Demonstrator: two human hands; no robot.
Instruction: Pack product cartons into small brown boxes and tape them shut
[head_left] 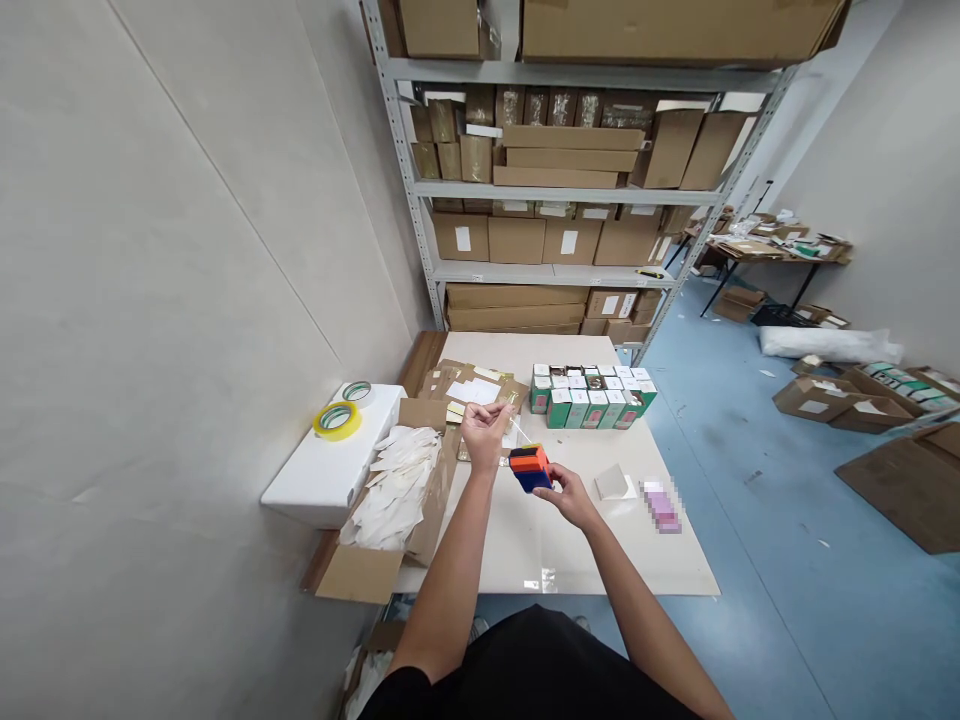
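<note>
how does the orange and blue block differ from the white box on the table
Colour: the orange and blue block shows bright bands with dark parts, while the white box is pale all over.
Support: the block is held in the right hand, whereas the box rests on the table, untouched by either hand.
Both look boxy, with flat faces.

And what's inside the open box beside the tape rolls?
The open box holds a heap of loose, crumpled white pieces, too indistinct to identify. They cover its bottom, so anything beneath them can't be seen.
</note>
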